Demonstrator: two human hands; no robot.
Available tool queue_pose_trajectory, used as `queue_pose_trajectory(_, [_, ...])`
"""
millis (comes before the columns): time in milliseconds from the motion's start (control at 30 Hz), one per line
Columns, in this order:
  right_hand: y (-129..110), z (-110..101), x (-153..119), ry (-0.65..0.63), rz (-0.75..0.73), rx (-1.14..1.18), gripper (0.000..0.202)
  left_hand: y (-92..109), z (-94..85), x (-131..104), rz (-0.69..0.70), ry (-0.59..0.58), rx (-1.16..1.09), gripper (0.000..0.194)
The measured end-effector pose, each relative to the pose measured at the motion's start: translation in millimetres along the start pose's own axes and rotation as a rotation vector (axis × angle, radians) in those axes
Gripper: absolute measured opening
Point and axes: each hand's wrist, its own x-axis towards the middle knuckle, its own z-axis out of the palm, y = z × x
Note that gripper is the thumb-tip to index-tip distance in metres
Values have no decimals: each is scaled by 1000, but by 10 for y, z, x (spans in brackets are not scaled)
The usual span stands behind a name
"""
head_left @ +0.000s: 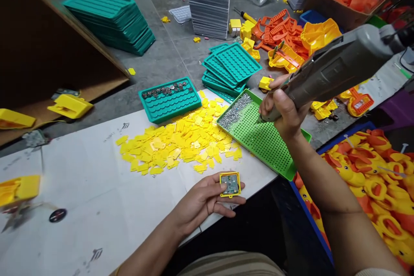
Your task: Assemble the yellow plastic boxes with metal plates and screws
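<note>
My left hand point(207, 200) holds a small square yellow plastic case point(239, 185) with a green circuit board point(230, 184) inside, its thumb pressed on the near side. My right hand point(286, 114) is wrapped round a grey electric screwdriver point(333, 69), tip pointing down and left. That tip is over a bright green perforated tray point(268, 142), where small silver screws point(237, 110) lie heaped at the far left end. Whether a screw sits on the tip I cannot tell. A loose pile of flat yellow plastic pieces point(181, 142) spreads beyond my left hand.
A teal tray point(174, 110) holds several round metal parts. More teal trays point(236, 67) lie stacked behind. At right stands a blue-rimmed bin point(310, 220) of yellow duck-shaped parts point(352, 172). Orange parts point(281, 30) lie at the back; a cardboard box point(64, 39) stands left.
</note>
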Motion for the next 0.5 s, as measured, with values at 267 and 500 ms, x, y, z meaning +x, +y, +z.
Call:
queue_pose_trajectory(267, [-184,-6,-399,-7,135,-55,19,16,30,45,15,5,51,39])
queue_pose_trajectory(500, [-155,31,-385,-1,151,-20,19,1,31,61,31,17,41,44])
